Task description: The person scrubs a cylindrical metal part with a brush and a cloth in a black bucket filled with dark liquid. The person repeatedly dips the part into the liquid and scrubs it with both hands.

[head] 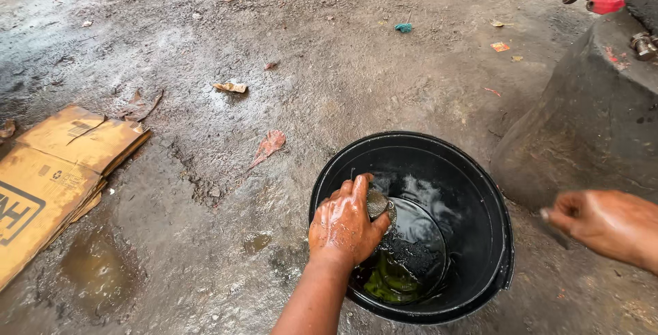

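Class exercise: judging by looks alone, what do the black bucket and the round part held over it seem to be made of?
Black bucket: probably plastic, with a smooth glossy wall and thin rolled rim. Round part in the left hand: likely metal, a dull grey surface with an oily sheen. Dark liquid coats both, so neither is certain.

Left hand (345, 222) clenched, right hand (603, 222) half-curled.

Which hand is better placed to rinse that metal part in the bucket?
Left. The left hand already grips the round metal part inside the black bucket, just above the dark liquid. The right hand is outside the rim, holding a thin tool.
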